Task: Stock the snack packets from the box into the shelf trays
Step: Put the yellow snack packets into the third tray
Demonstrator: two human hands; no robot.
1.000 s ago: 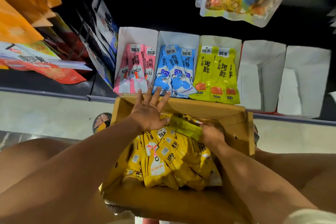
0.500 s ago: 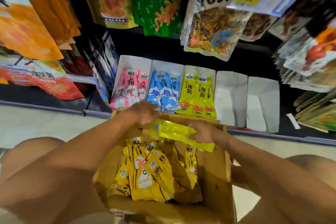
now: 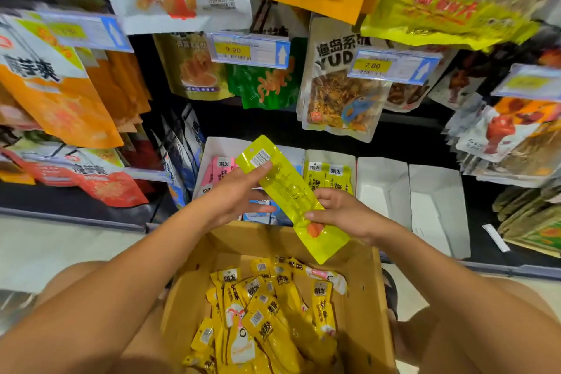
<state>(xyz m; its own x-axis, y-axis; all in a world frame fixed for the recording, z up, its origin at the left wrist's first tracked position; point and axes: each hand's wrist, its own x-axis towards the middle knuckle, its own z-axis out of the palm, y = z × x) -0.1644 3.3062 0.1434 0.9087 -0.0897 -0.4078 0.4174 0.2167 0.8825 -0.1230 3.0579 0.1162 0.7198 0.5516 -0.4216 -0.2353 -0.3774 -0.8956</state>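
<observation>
Currently, a yellow-green packet [image 3: 288, 191] is held in the air above the far edge of the cardboard box [image 3: 367, 297]. It is tilted, with the barcode end up and to the left and the lower end over the box opening. The packet is gripped by both hands. It is pinched near the top by the left hand [image 3: 236, 194]: the thumb is pressed on the face just beside the barcode, and the other fingers are stretched out behind. The lower half is held by the right hand [image 3: 343, 215], with the thumb laid on the face and the fingers curled round the right edge.

Below, a loose heap of yellow packets [image 3: 258, 313] is seen in the box. Behind the hands, a row of white trays [image 3: 382, 179] is set on the bottom shelf. Pink packets [image 3: 220, 170] are stood in the left tray and matching yellow-green ones [image 3: 331, 179] in the tray just right of the held packet; the tray between is mostly hidden. Above, hanging bags [image 3: 340, 94] and price tags [image 3: 249, 50] are seen.
</observation>
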